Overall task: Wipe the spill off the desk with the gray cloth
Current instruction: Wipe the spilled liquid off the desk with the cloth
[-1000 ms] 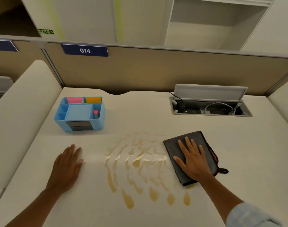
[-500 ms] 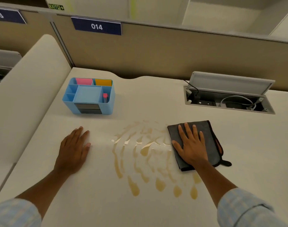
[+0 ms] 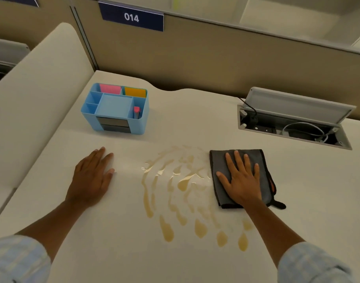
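A tan liquid spill point(image 3: 175, 190) lies in streaks and drops across the middle of the cream desk point(image 3: 318, 190). The folded gray cloth point(image 3: 219, 160) lies flat at the spill's right edge, with an orange trim and a dark loop at its right side. My right hand point(image 3: 241, 180) presses palm-down on the cloth with fingers spread, covering most of it. My left hand point(image 3: 91, 178) rests flat on the bare desk left of the spill, holding nothing.
A blue desk organiser point(image 3: 115, 109) with pink and yellow notes stands behind my left hand. An open cable box point(image 3: 293, 123) with wires sits in the desk at the back right. A beige partition point(image 3: 216, 58) closes the back, and a cream side panel point(image 3: 42, 88) closes the left.
The view has tilted down and drawn closer to the desk. Both hands stay flat where they were, and the cloth rests at the same edge of the spill.
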Demonstrator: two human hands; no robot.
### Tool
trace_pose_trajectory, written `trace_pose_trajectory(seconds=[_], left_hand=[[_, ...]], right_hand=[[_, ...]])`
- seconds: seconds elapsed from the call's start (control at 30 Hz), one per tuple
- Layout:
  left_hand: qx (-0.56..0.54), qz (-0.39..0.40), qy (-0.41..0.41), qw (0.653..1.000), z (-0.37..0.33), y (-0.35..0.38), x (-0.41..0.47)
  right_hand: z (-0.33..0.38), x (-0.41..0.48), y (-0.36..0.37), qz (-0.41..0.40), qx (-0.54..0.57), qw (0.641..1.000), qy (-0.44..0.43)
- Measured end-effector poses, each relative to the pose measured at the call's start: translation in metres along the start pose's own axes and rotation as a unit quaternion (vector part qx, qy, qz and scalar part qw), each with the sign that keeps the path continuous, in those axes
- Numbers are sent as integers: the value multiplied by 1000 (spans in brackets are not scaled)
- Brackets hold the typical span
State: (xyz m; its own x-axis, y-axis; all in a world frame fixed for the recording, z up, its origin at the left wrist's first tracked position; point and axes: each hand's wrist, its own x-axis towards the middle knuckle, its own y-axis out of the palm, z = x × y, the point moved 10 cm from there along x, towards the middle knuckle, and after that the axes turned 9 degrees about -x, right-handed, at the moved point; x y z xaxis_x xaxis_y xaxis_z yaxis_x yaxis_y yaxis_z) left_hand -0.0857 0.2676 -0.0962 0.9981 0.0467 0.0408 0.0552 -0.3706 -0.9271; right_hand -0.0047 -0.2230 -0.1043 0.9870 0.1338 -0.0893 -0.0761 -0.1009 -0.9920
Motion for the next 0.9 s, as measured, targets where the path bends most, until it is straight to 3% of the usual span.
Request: trace_pose_trajectory(seconds=[0.2, 0.4, 0.6, 0.9], left_hand=[[5, 3, -4, 1000, 2, 0, -1], [3, 9, -4, 1000, 1, 2, -2], [11, 10, -8, 1000, 3, 2, 0], [1, 9, -12, 1000, 0, 0, -2]], right_hand=[[65, 27, -8, -1, 12, 999, -34], [62, -6, 2, -31, 1, 995, -98], [49, 31, -6, -17, -1, 999, -51], [140, 53, -15, -9, 11, 995, -102]])
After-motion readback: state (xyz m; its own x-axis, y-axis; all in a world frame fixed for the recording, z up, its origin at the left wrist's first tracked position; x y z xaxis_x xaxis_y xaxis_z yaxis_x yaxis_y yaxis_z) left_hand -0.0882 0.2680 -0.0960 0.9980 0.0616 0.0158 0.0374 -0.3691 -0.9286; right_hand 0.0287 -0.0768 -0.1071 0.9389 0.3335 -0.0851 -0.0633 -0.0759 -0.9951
